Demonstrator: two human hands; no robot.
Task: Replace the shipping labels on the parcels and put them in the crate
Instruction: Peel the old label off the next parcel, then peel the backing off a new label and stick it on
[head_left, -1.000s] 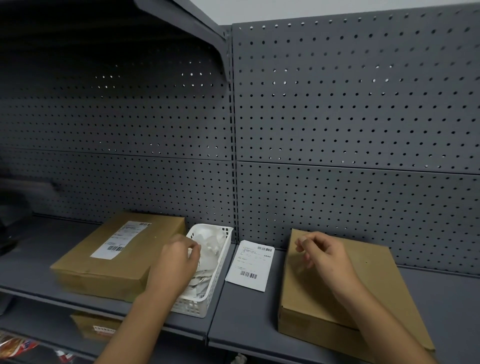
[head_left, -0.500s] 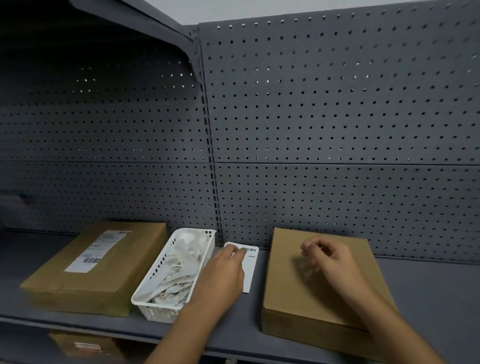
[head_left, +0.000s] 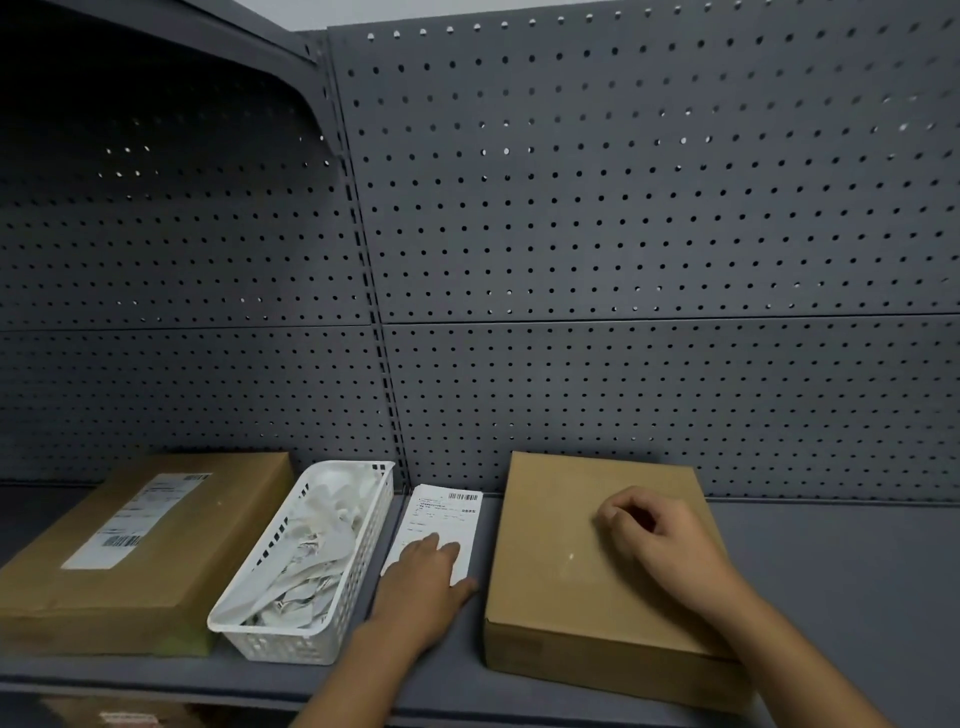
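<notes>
A bare brown cardboard parcel (head_left: 571, 561) lies on the grey shelf (head_left: 841, 582) at the right. My right hand (head_left: 660, 545) rests on its top with fingers curled and nothing in them. Between that parcel and a white basket lies a white shipping label (head_left: 447, 512) with a barcode. My left hand (head_left: 423, 582) lies flat on the label's near half, fingers straight. A second brown parcel (head_left: 218, 525) sits at the left and carries a white label (head_left: 137, 519) on top.
The white slotted basket (head_left: 358, 566) holds several crumpled white paper scraps. Grey pegboard (head_left: 623, 260) forms the back wall. Another labelled box (head_left: 122, 718) shows on the shelf below at the bottom left. No crate is in view.
My left hand left the basket, moved right and now rests flat on the loose label. My right hand stayed curled on the bare parcel. The view shifted right.
</notes>
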